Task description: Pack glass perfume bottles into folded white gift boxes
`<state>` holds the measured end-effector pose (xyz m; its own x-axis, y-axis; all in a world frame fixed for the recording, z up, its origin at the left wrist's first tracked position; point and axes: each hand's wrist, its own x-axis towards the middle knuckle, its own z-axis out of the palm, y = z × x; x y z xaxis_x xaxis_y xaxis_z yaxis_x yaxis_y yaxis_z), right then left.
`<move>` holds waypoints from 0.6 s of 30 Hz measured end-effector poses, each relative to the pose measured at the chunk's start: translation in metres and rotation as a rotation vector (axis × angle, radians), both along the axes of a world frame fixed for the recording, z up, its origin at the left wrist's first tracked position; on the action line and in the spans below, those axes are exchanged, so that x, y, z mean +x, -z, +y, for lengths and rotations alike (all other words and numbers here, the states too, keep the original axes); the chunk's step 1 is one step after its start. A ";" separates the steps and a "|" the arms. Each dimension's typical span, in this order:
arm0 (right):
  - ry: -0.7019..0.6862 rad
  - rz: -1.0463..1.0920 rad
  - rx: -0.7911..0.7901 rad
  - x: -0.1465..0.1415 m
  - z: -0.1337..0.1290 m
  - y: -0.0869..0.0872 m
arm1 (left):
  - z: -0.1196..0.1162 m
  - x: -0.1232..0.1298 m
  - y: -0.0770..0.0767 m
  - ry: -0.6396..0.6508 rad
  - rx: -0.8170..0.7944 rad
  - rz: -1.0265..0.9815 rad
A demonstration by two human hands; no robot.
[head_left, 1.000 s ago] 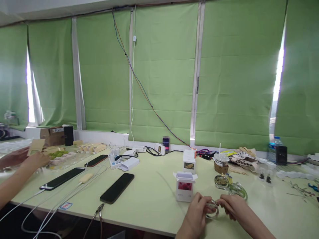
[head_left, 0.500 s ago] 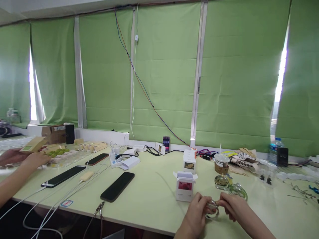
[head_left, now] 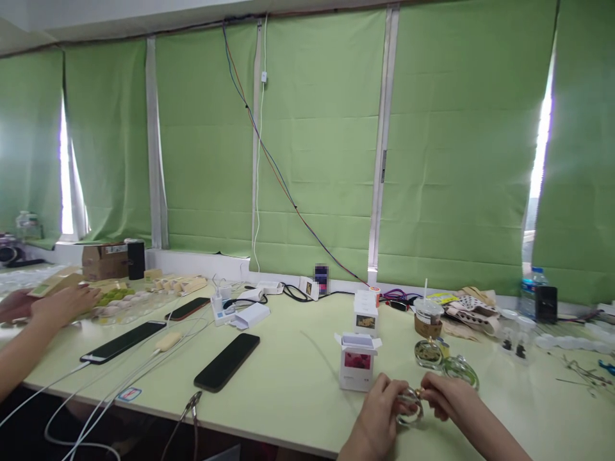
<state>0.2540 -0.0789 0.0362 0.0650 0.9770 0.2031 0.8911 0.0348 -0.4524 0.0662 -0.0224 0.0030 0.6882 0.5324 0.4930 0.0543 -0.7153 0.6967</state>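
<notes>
Near the table's front edge, my left hand [head_left: 379, 413] is closed around a round, clear, glass-like ornament [head_left: 409, 410]. My right hand [head_left: 449, 397] pinches the ornament's small gold-coloured top from the right; its curled fingers partly hide the contact. An open white box [head_left: 356, 365] with a pink-red picture stands upright just behind my left hand. Another white box [head_left: 366, 317] stands farther back. Behind my right hand lie a round ornament with a gold-coloured top [head_left: 428, 353] and a green-tinted round one [head_left: 460, 371].
A black phone [head_left: 227, 362] lies left of centre, with more phones and white cables beyond. A lidded cup [head_left: 427, 318] stands behind the ornaments. At far left, another person's hands [head_left: 62, 307] hold a pale box. Clear containers [head_left: 516, 333] and thin stems are at right.
My hands keep almost the same hold on the ornament. At far left, the other person's hands and pale box have shifted slightly. The view has moved a little.
</notes>
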 end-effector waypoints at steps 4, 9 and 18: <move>0.057 -0.056 -0.048 -0.002 0.003 0.000 | 0.001 0.001 0.002 -0.013 0.006 0.009; 0.177 -0.028 -0.047 0.035 -0.010 -0.007 | 0.004 0.004 0.007 -0.020 -0.010 -0.007; 0.276 -0.220 -0.131 0.089 0.001 0.041 | 0.004 0.005 0.006 -0.020 -0.014 -0.017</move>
<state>0.3433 -0.0774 -0.0049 0.2979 0.9475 0.1162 0.9353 -0.2654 -0.2339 0.0709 -0.0185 -0.0026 0.6689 0.5526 0.4972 0.0561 -0.7045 0.7075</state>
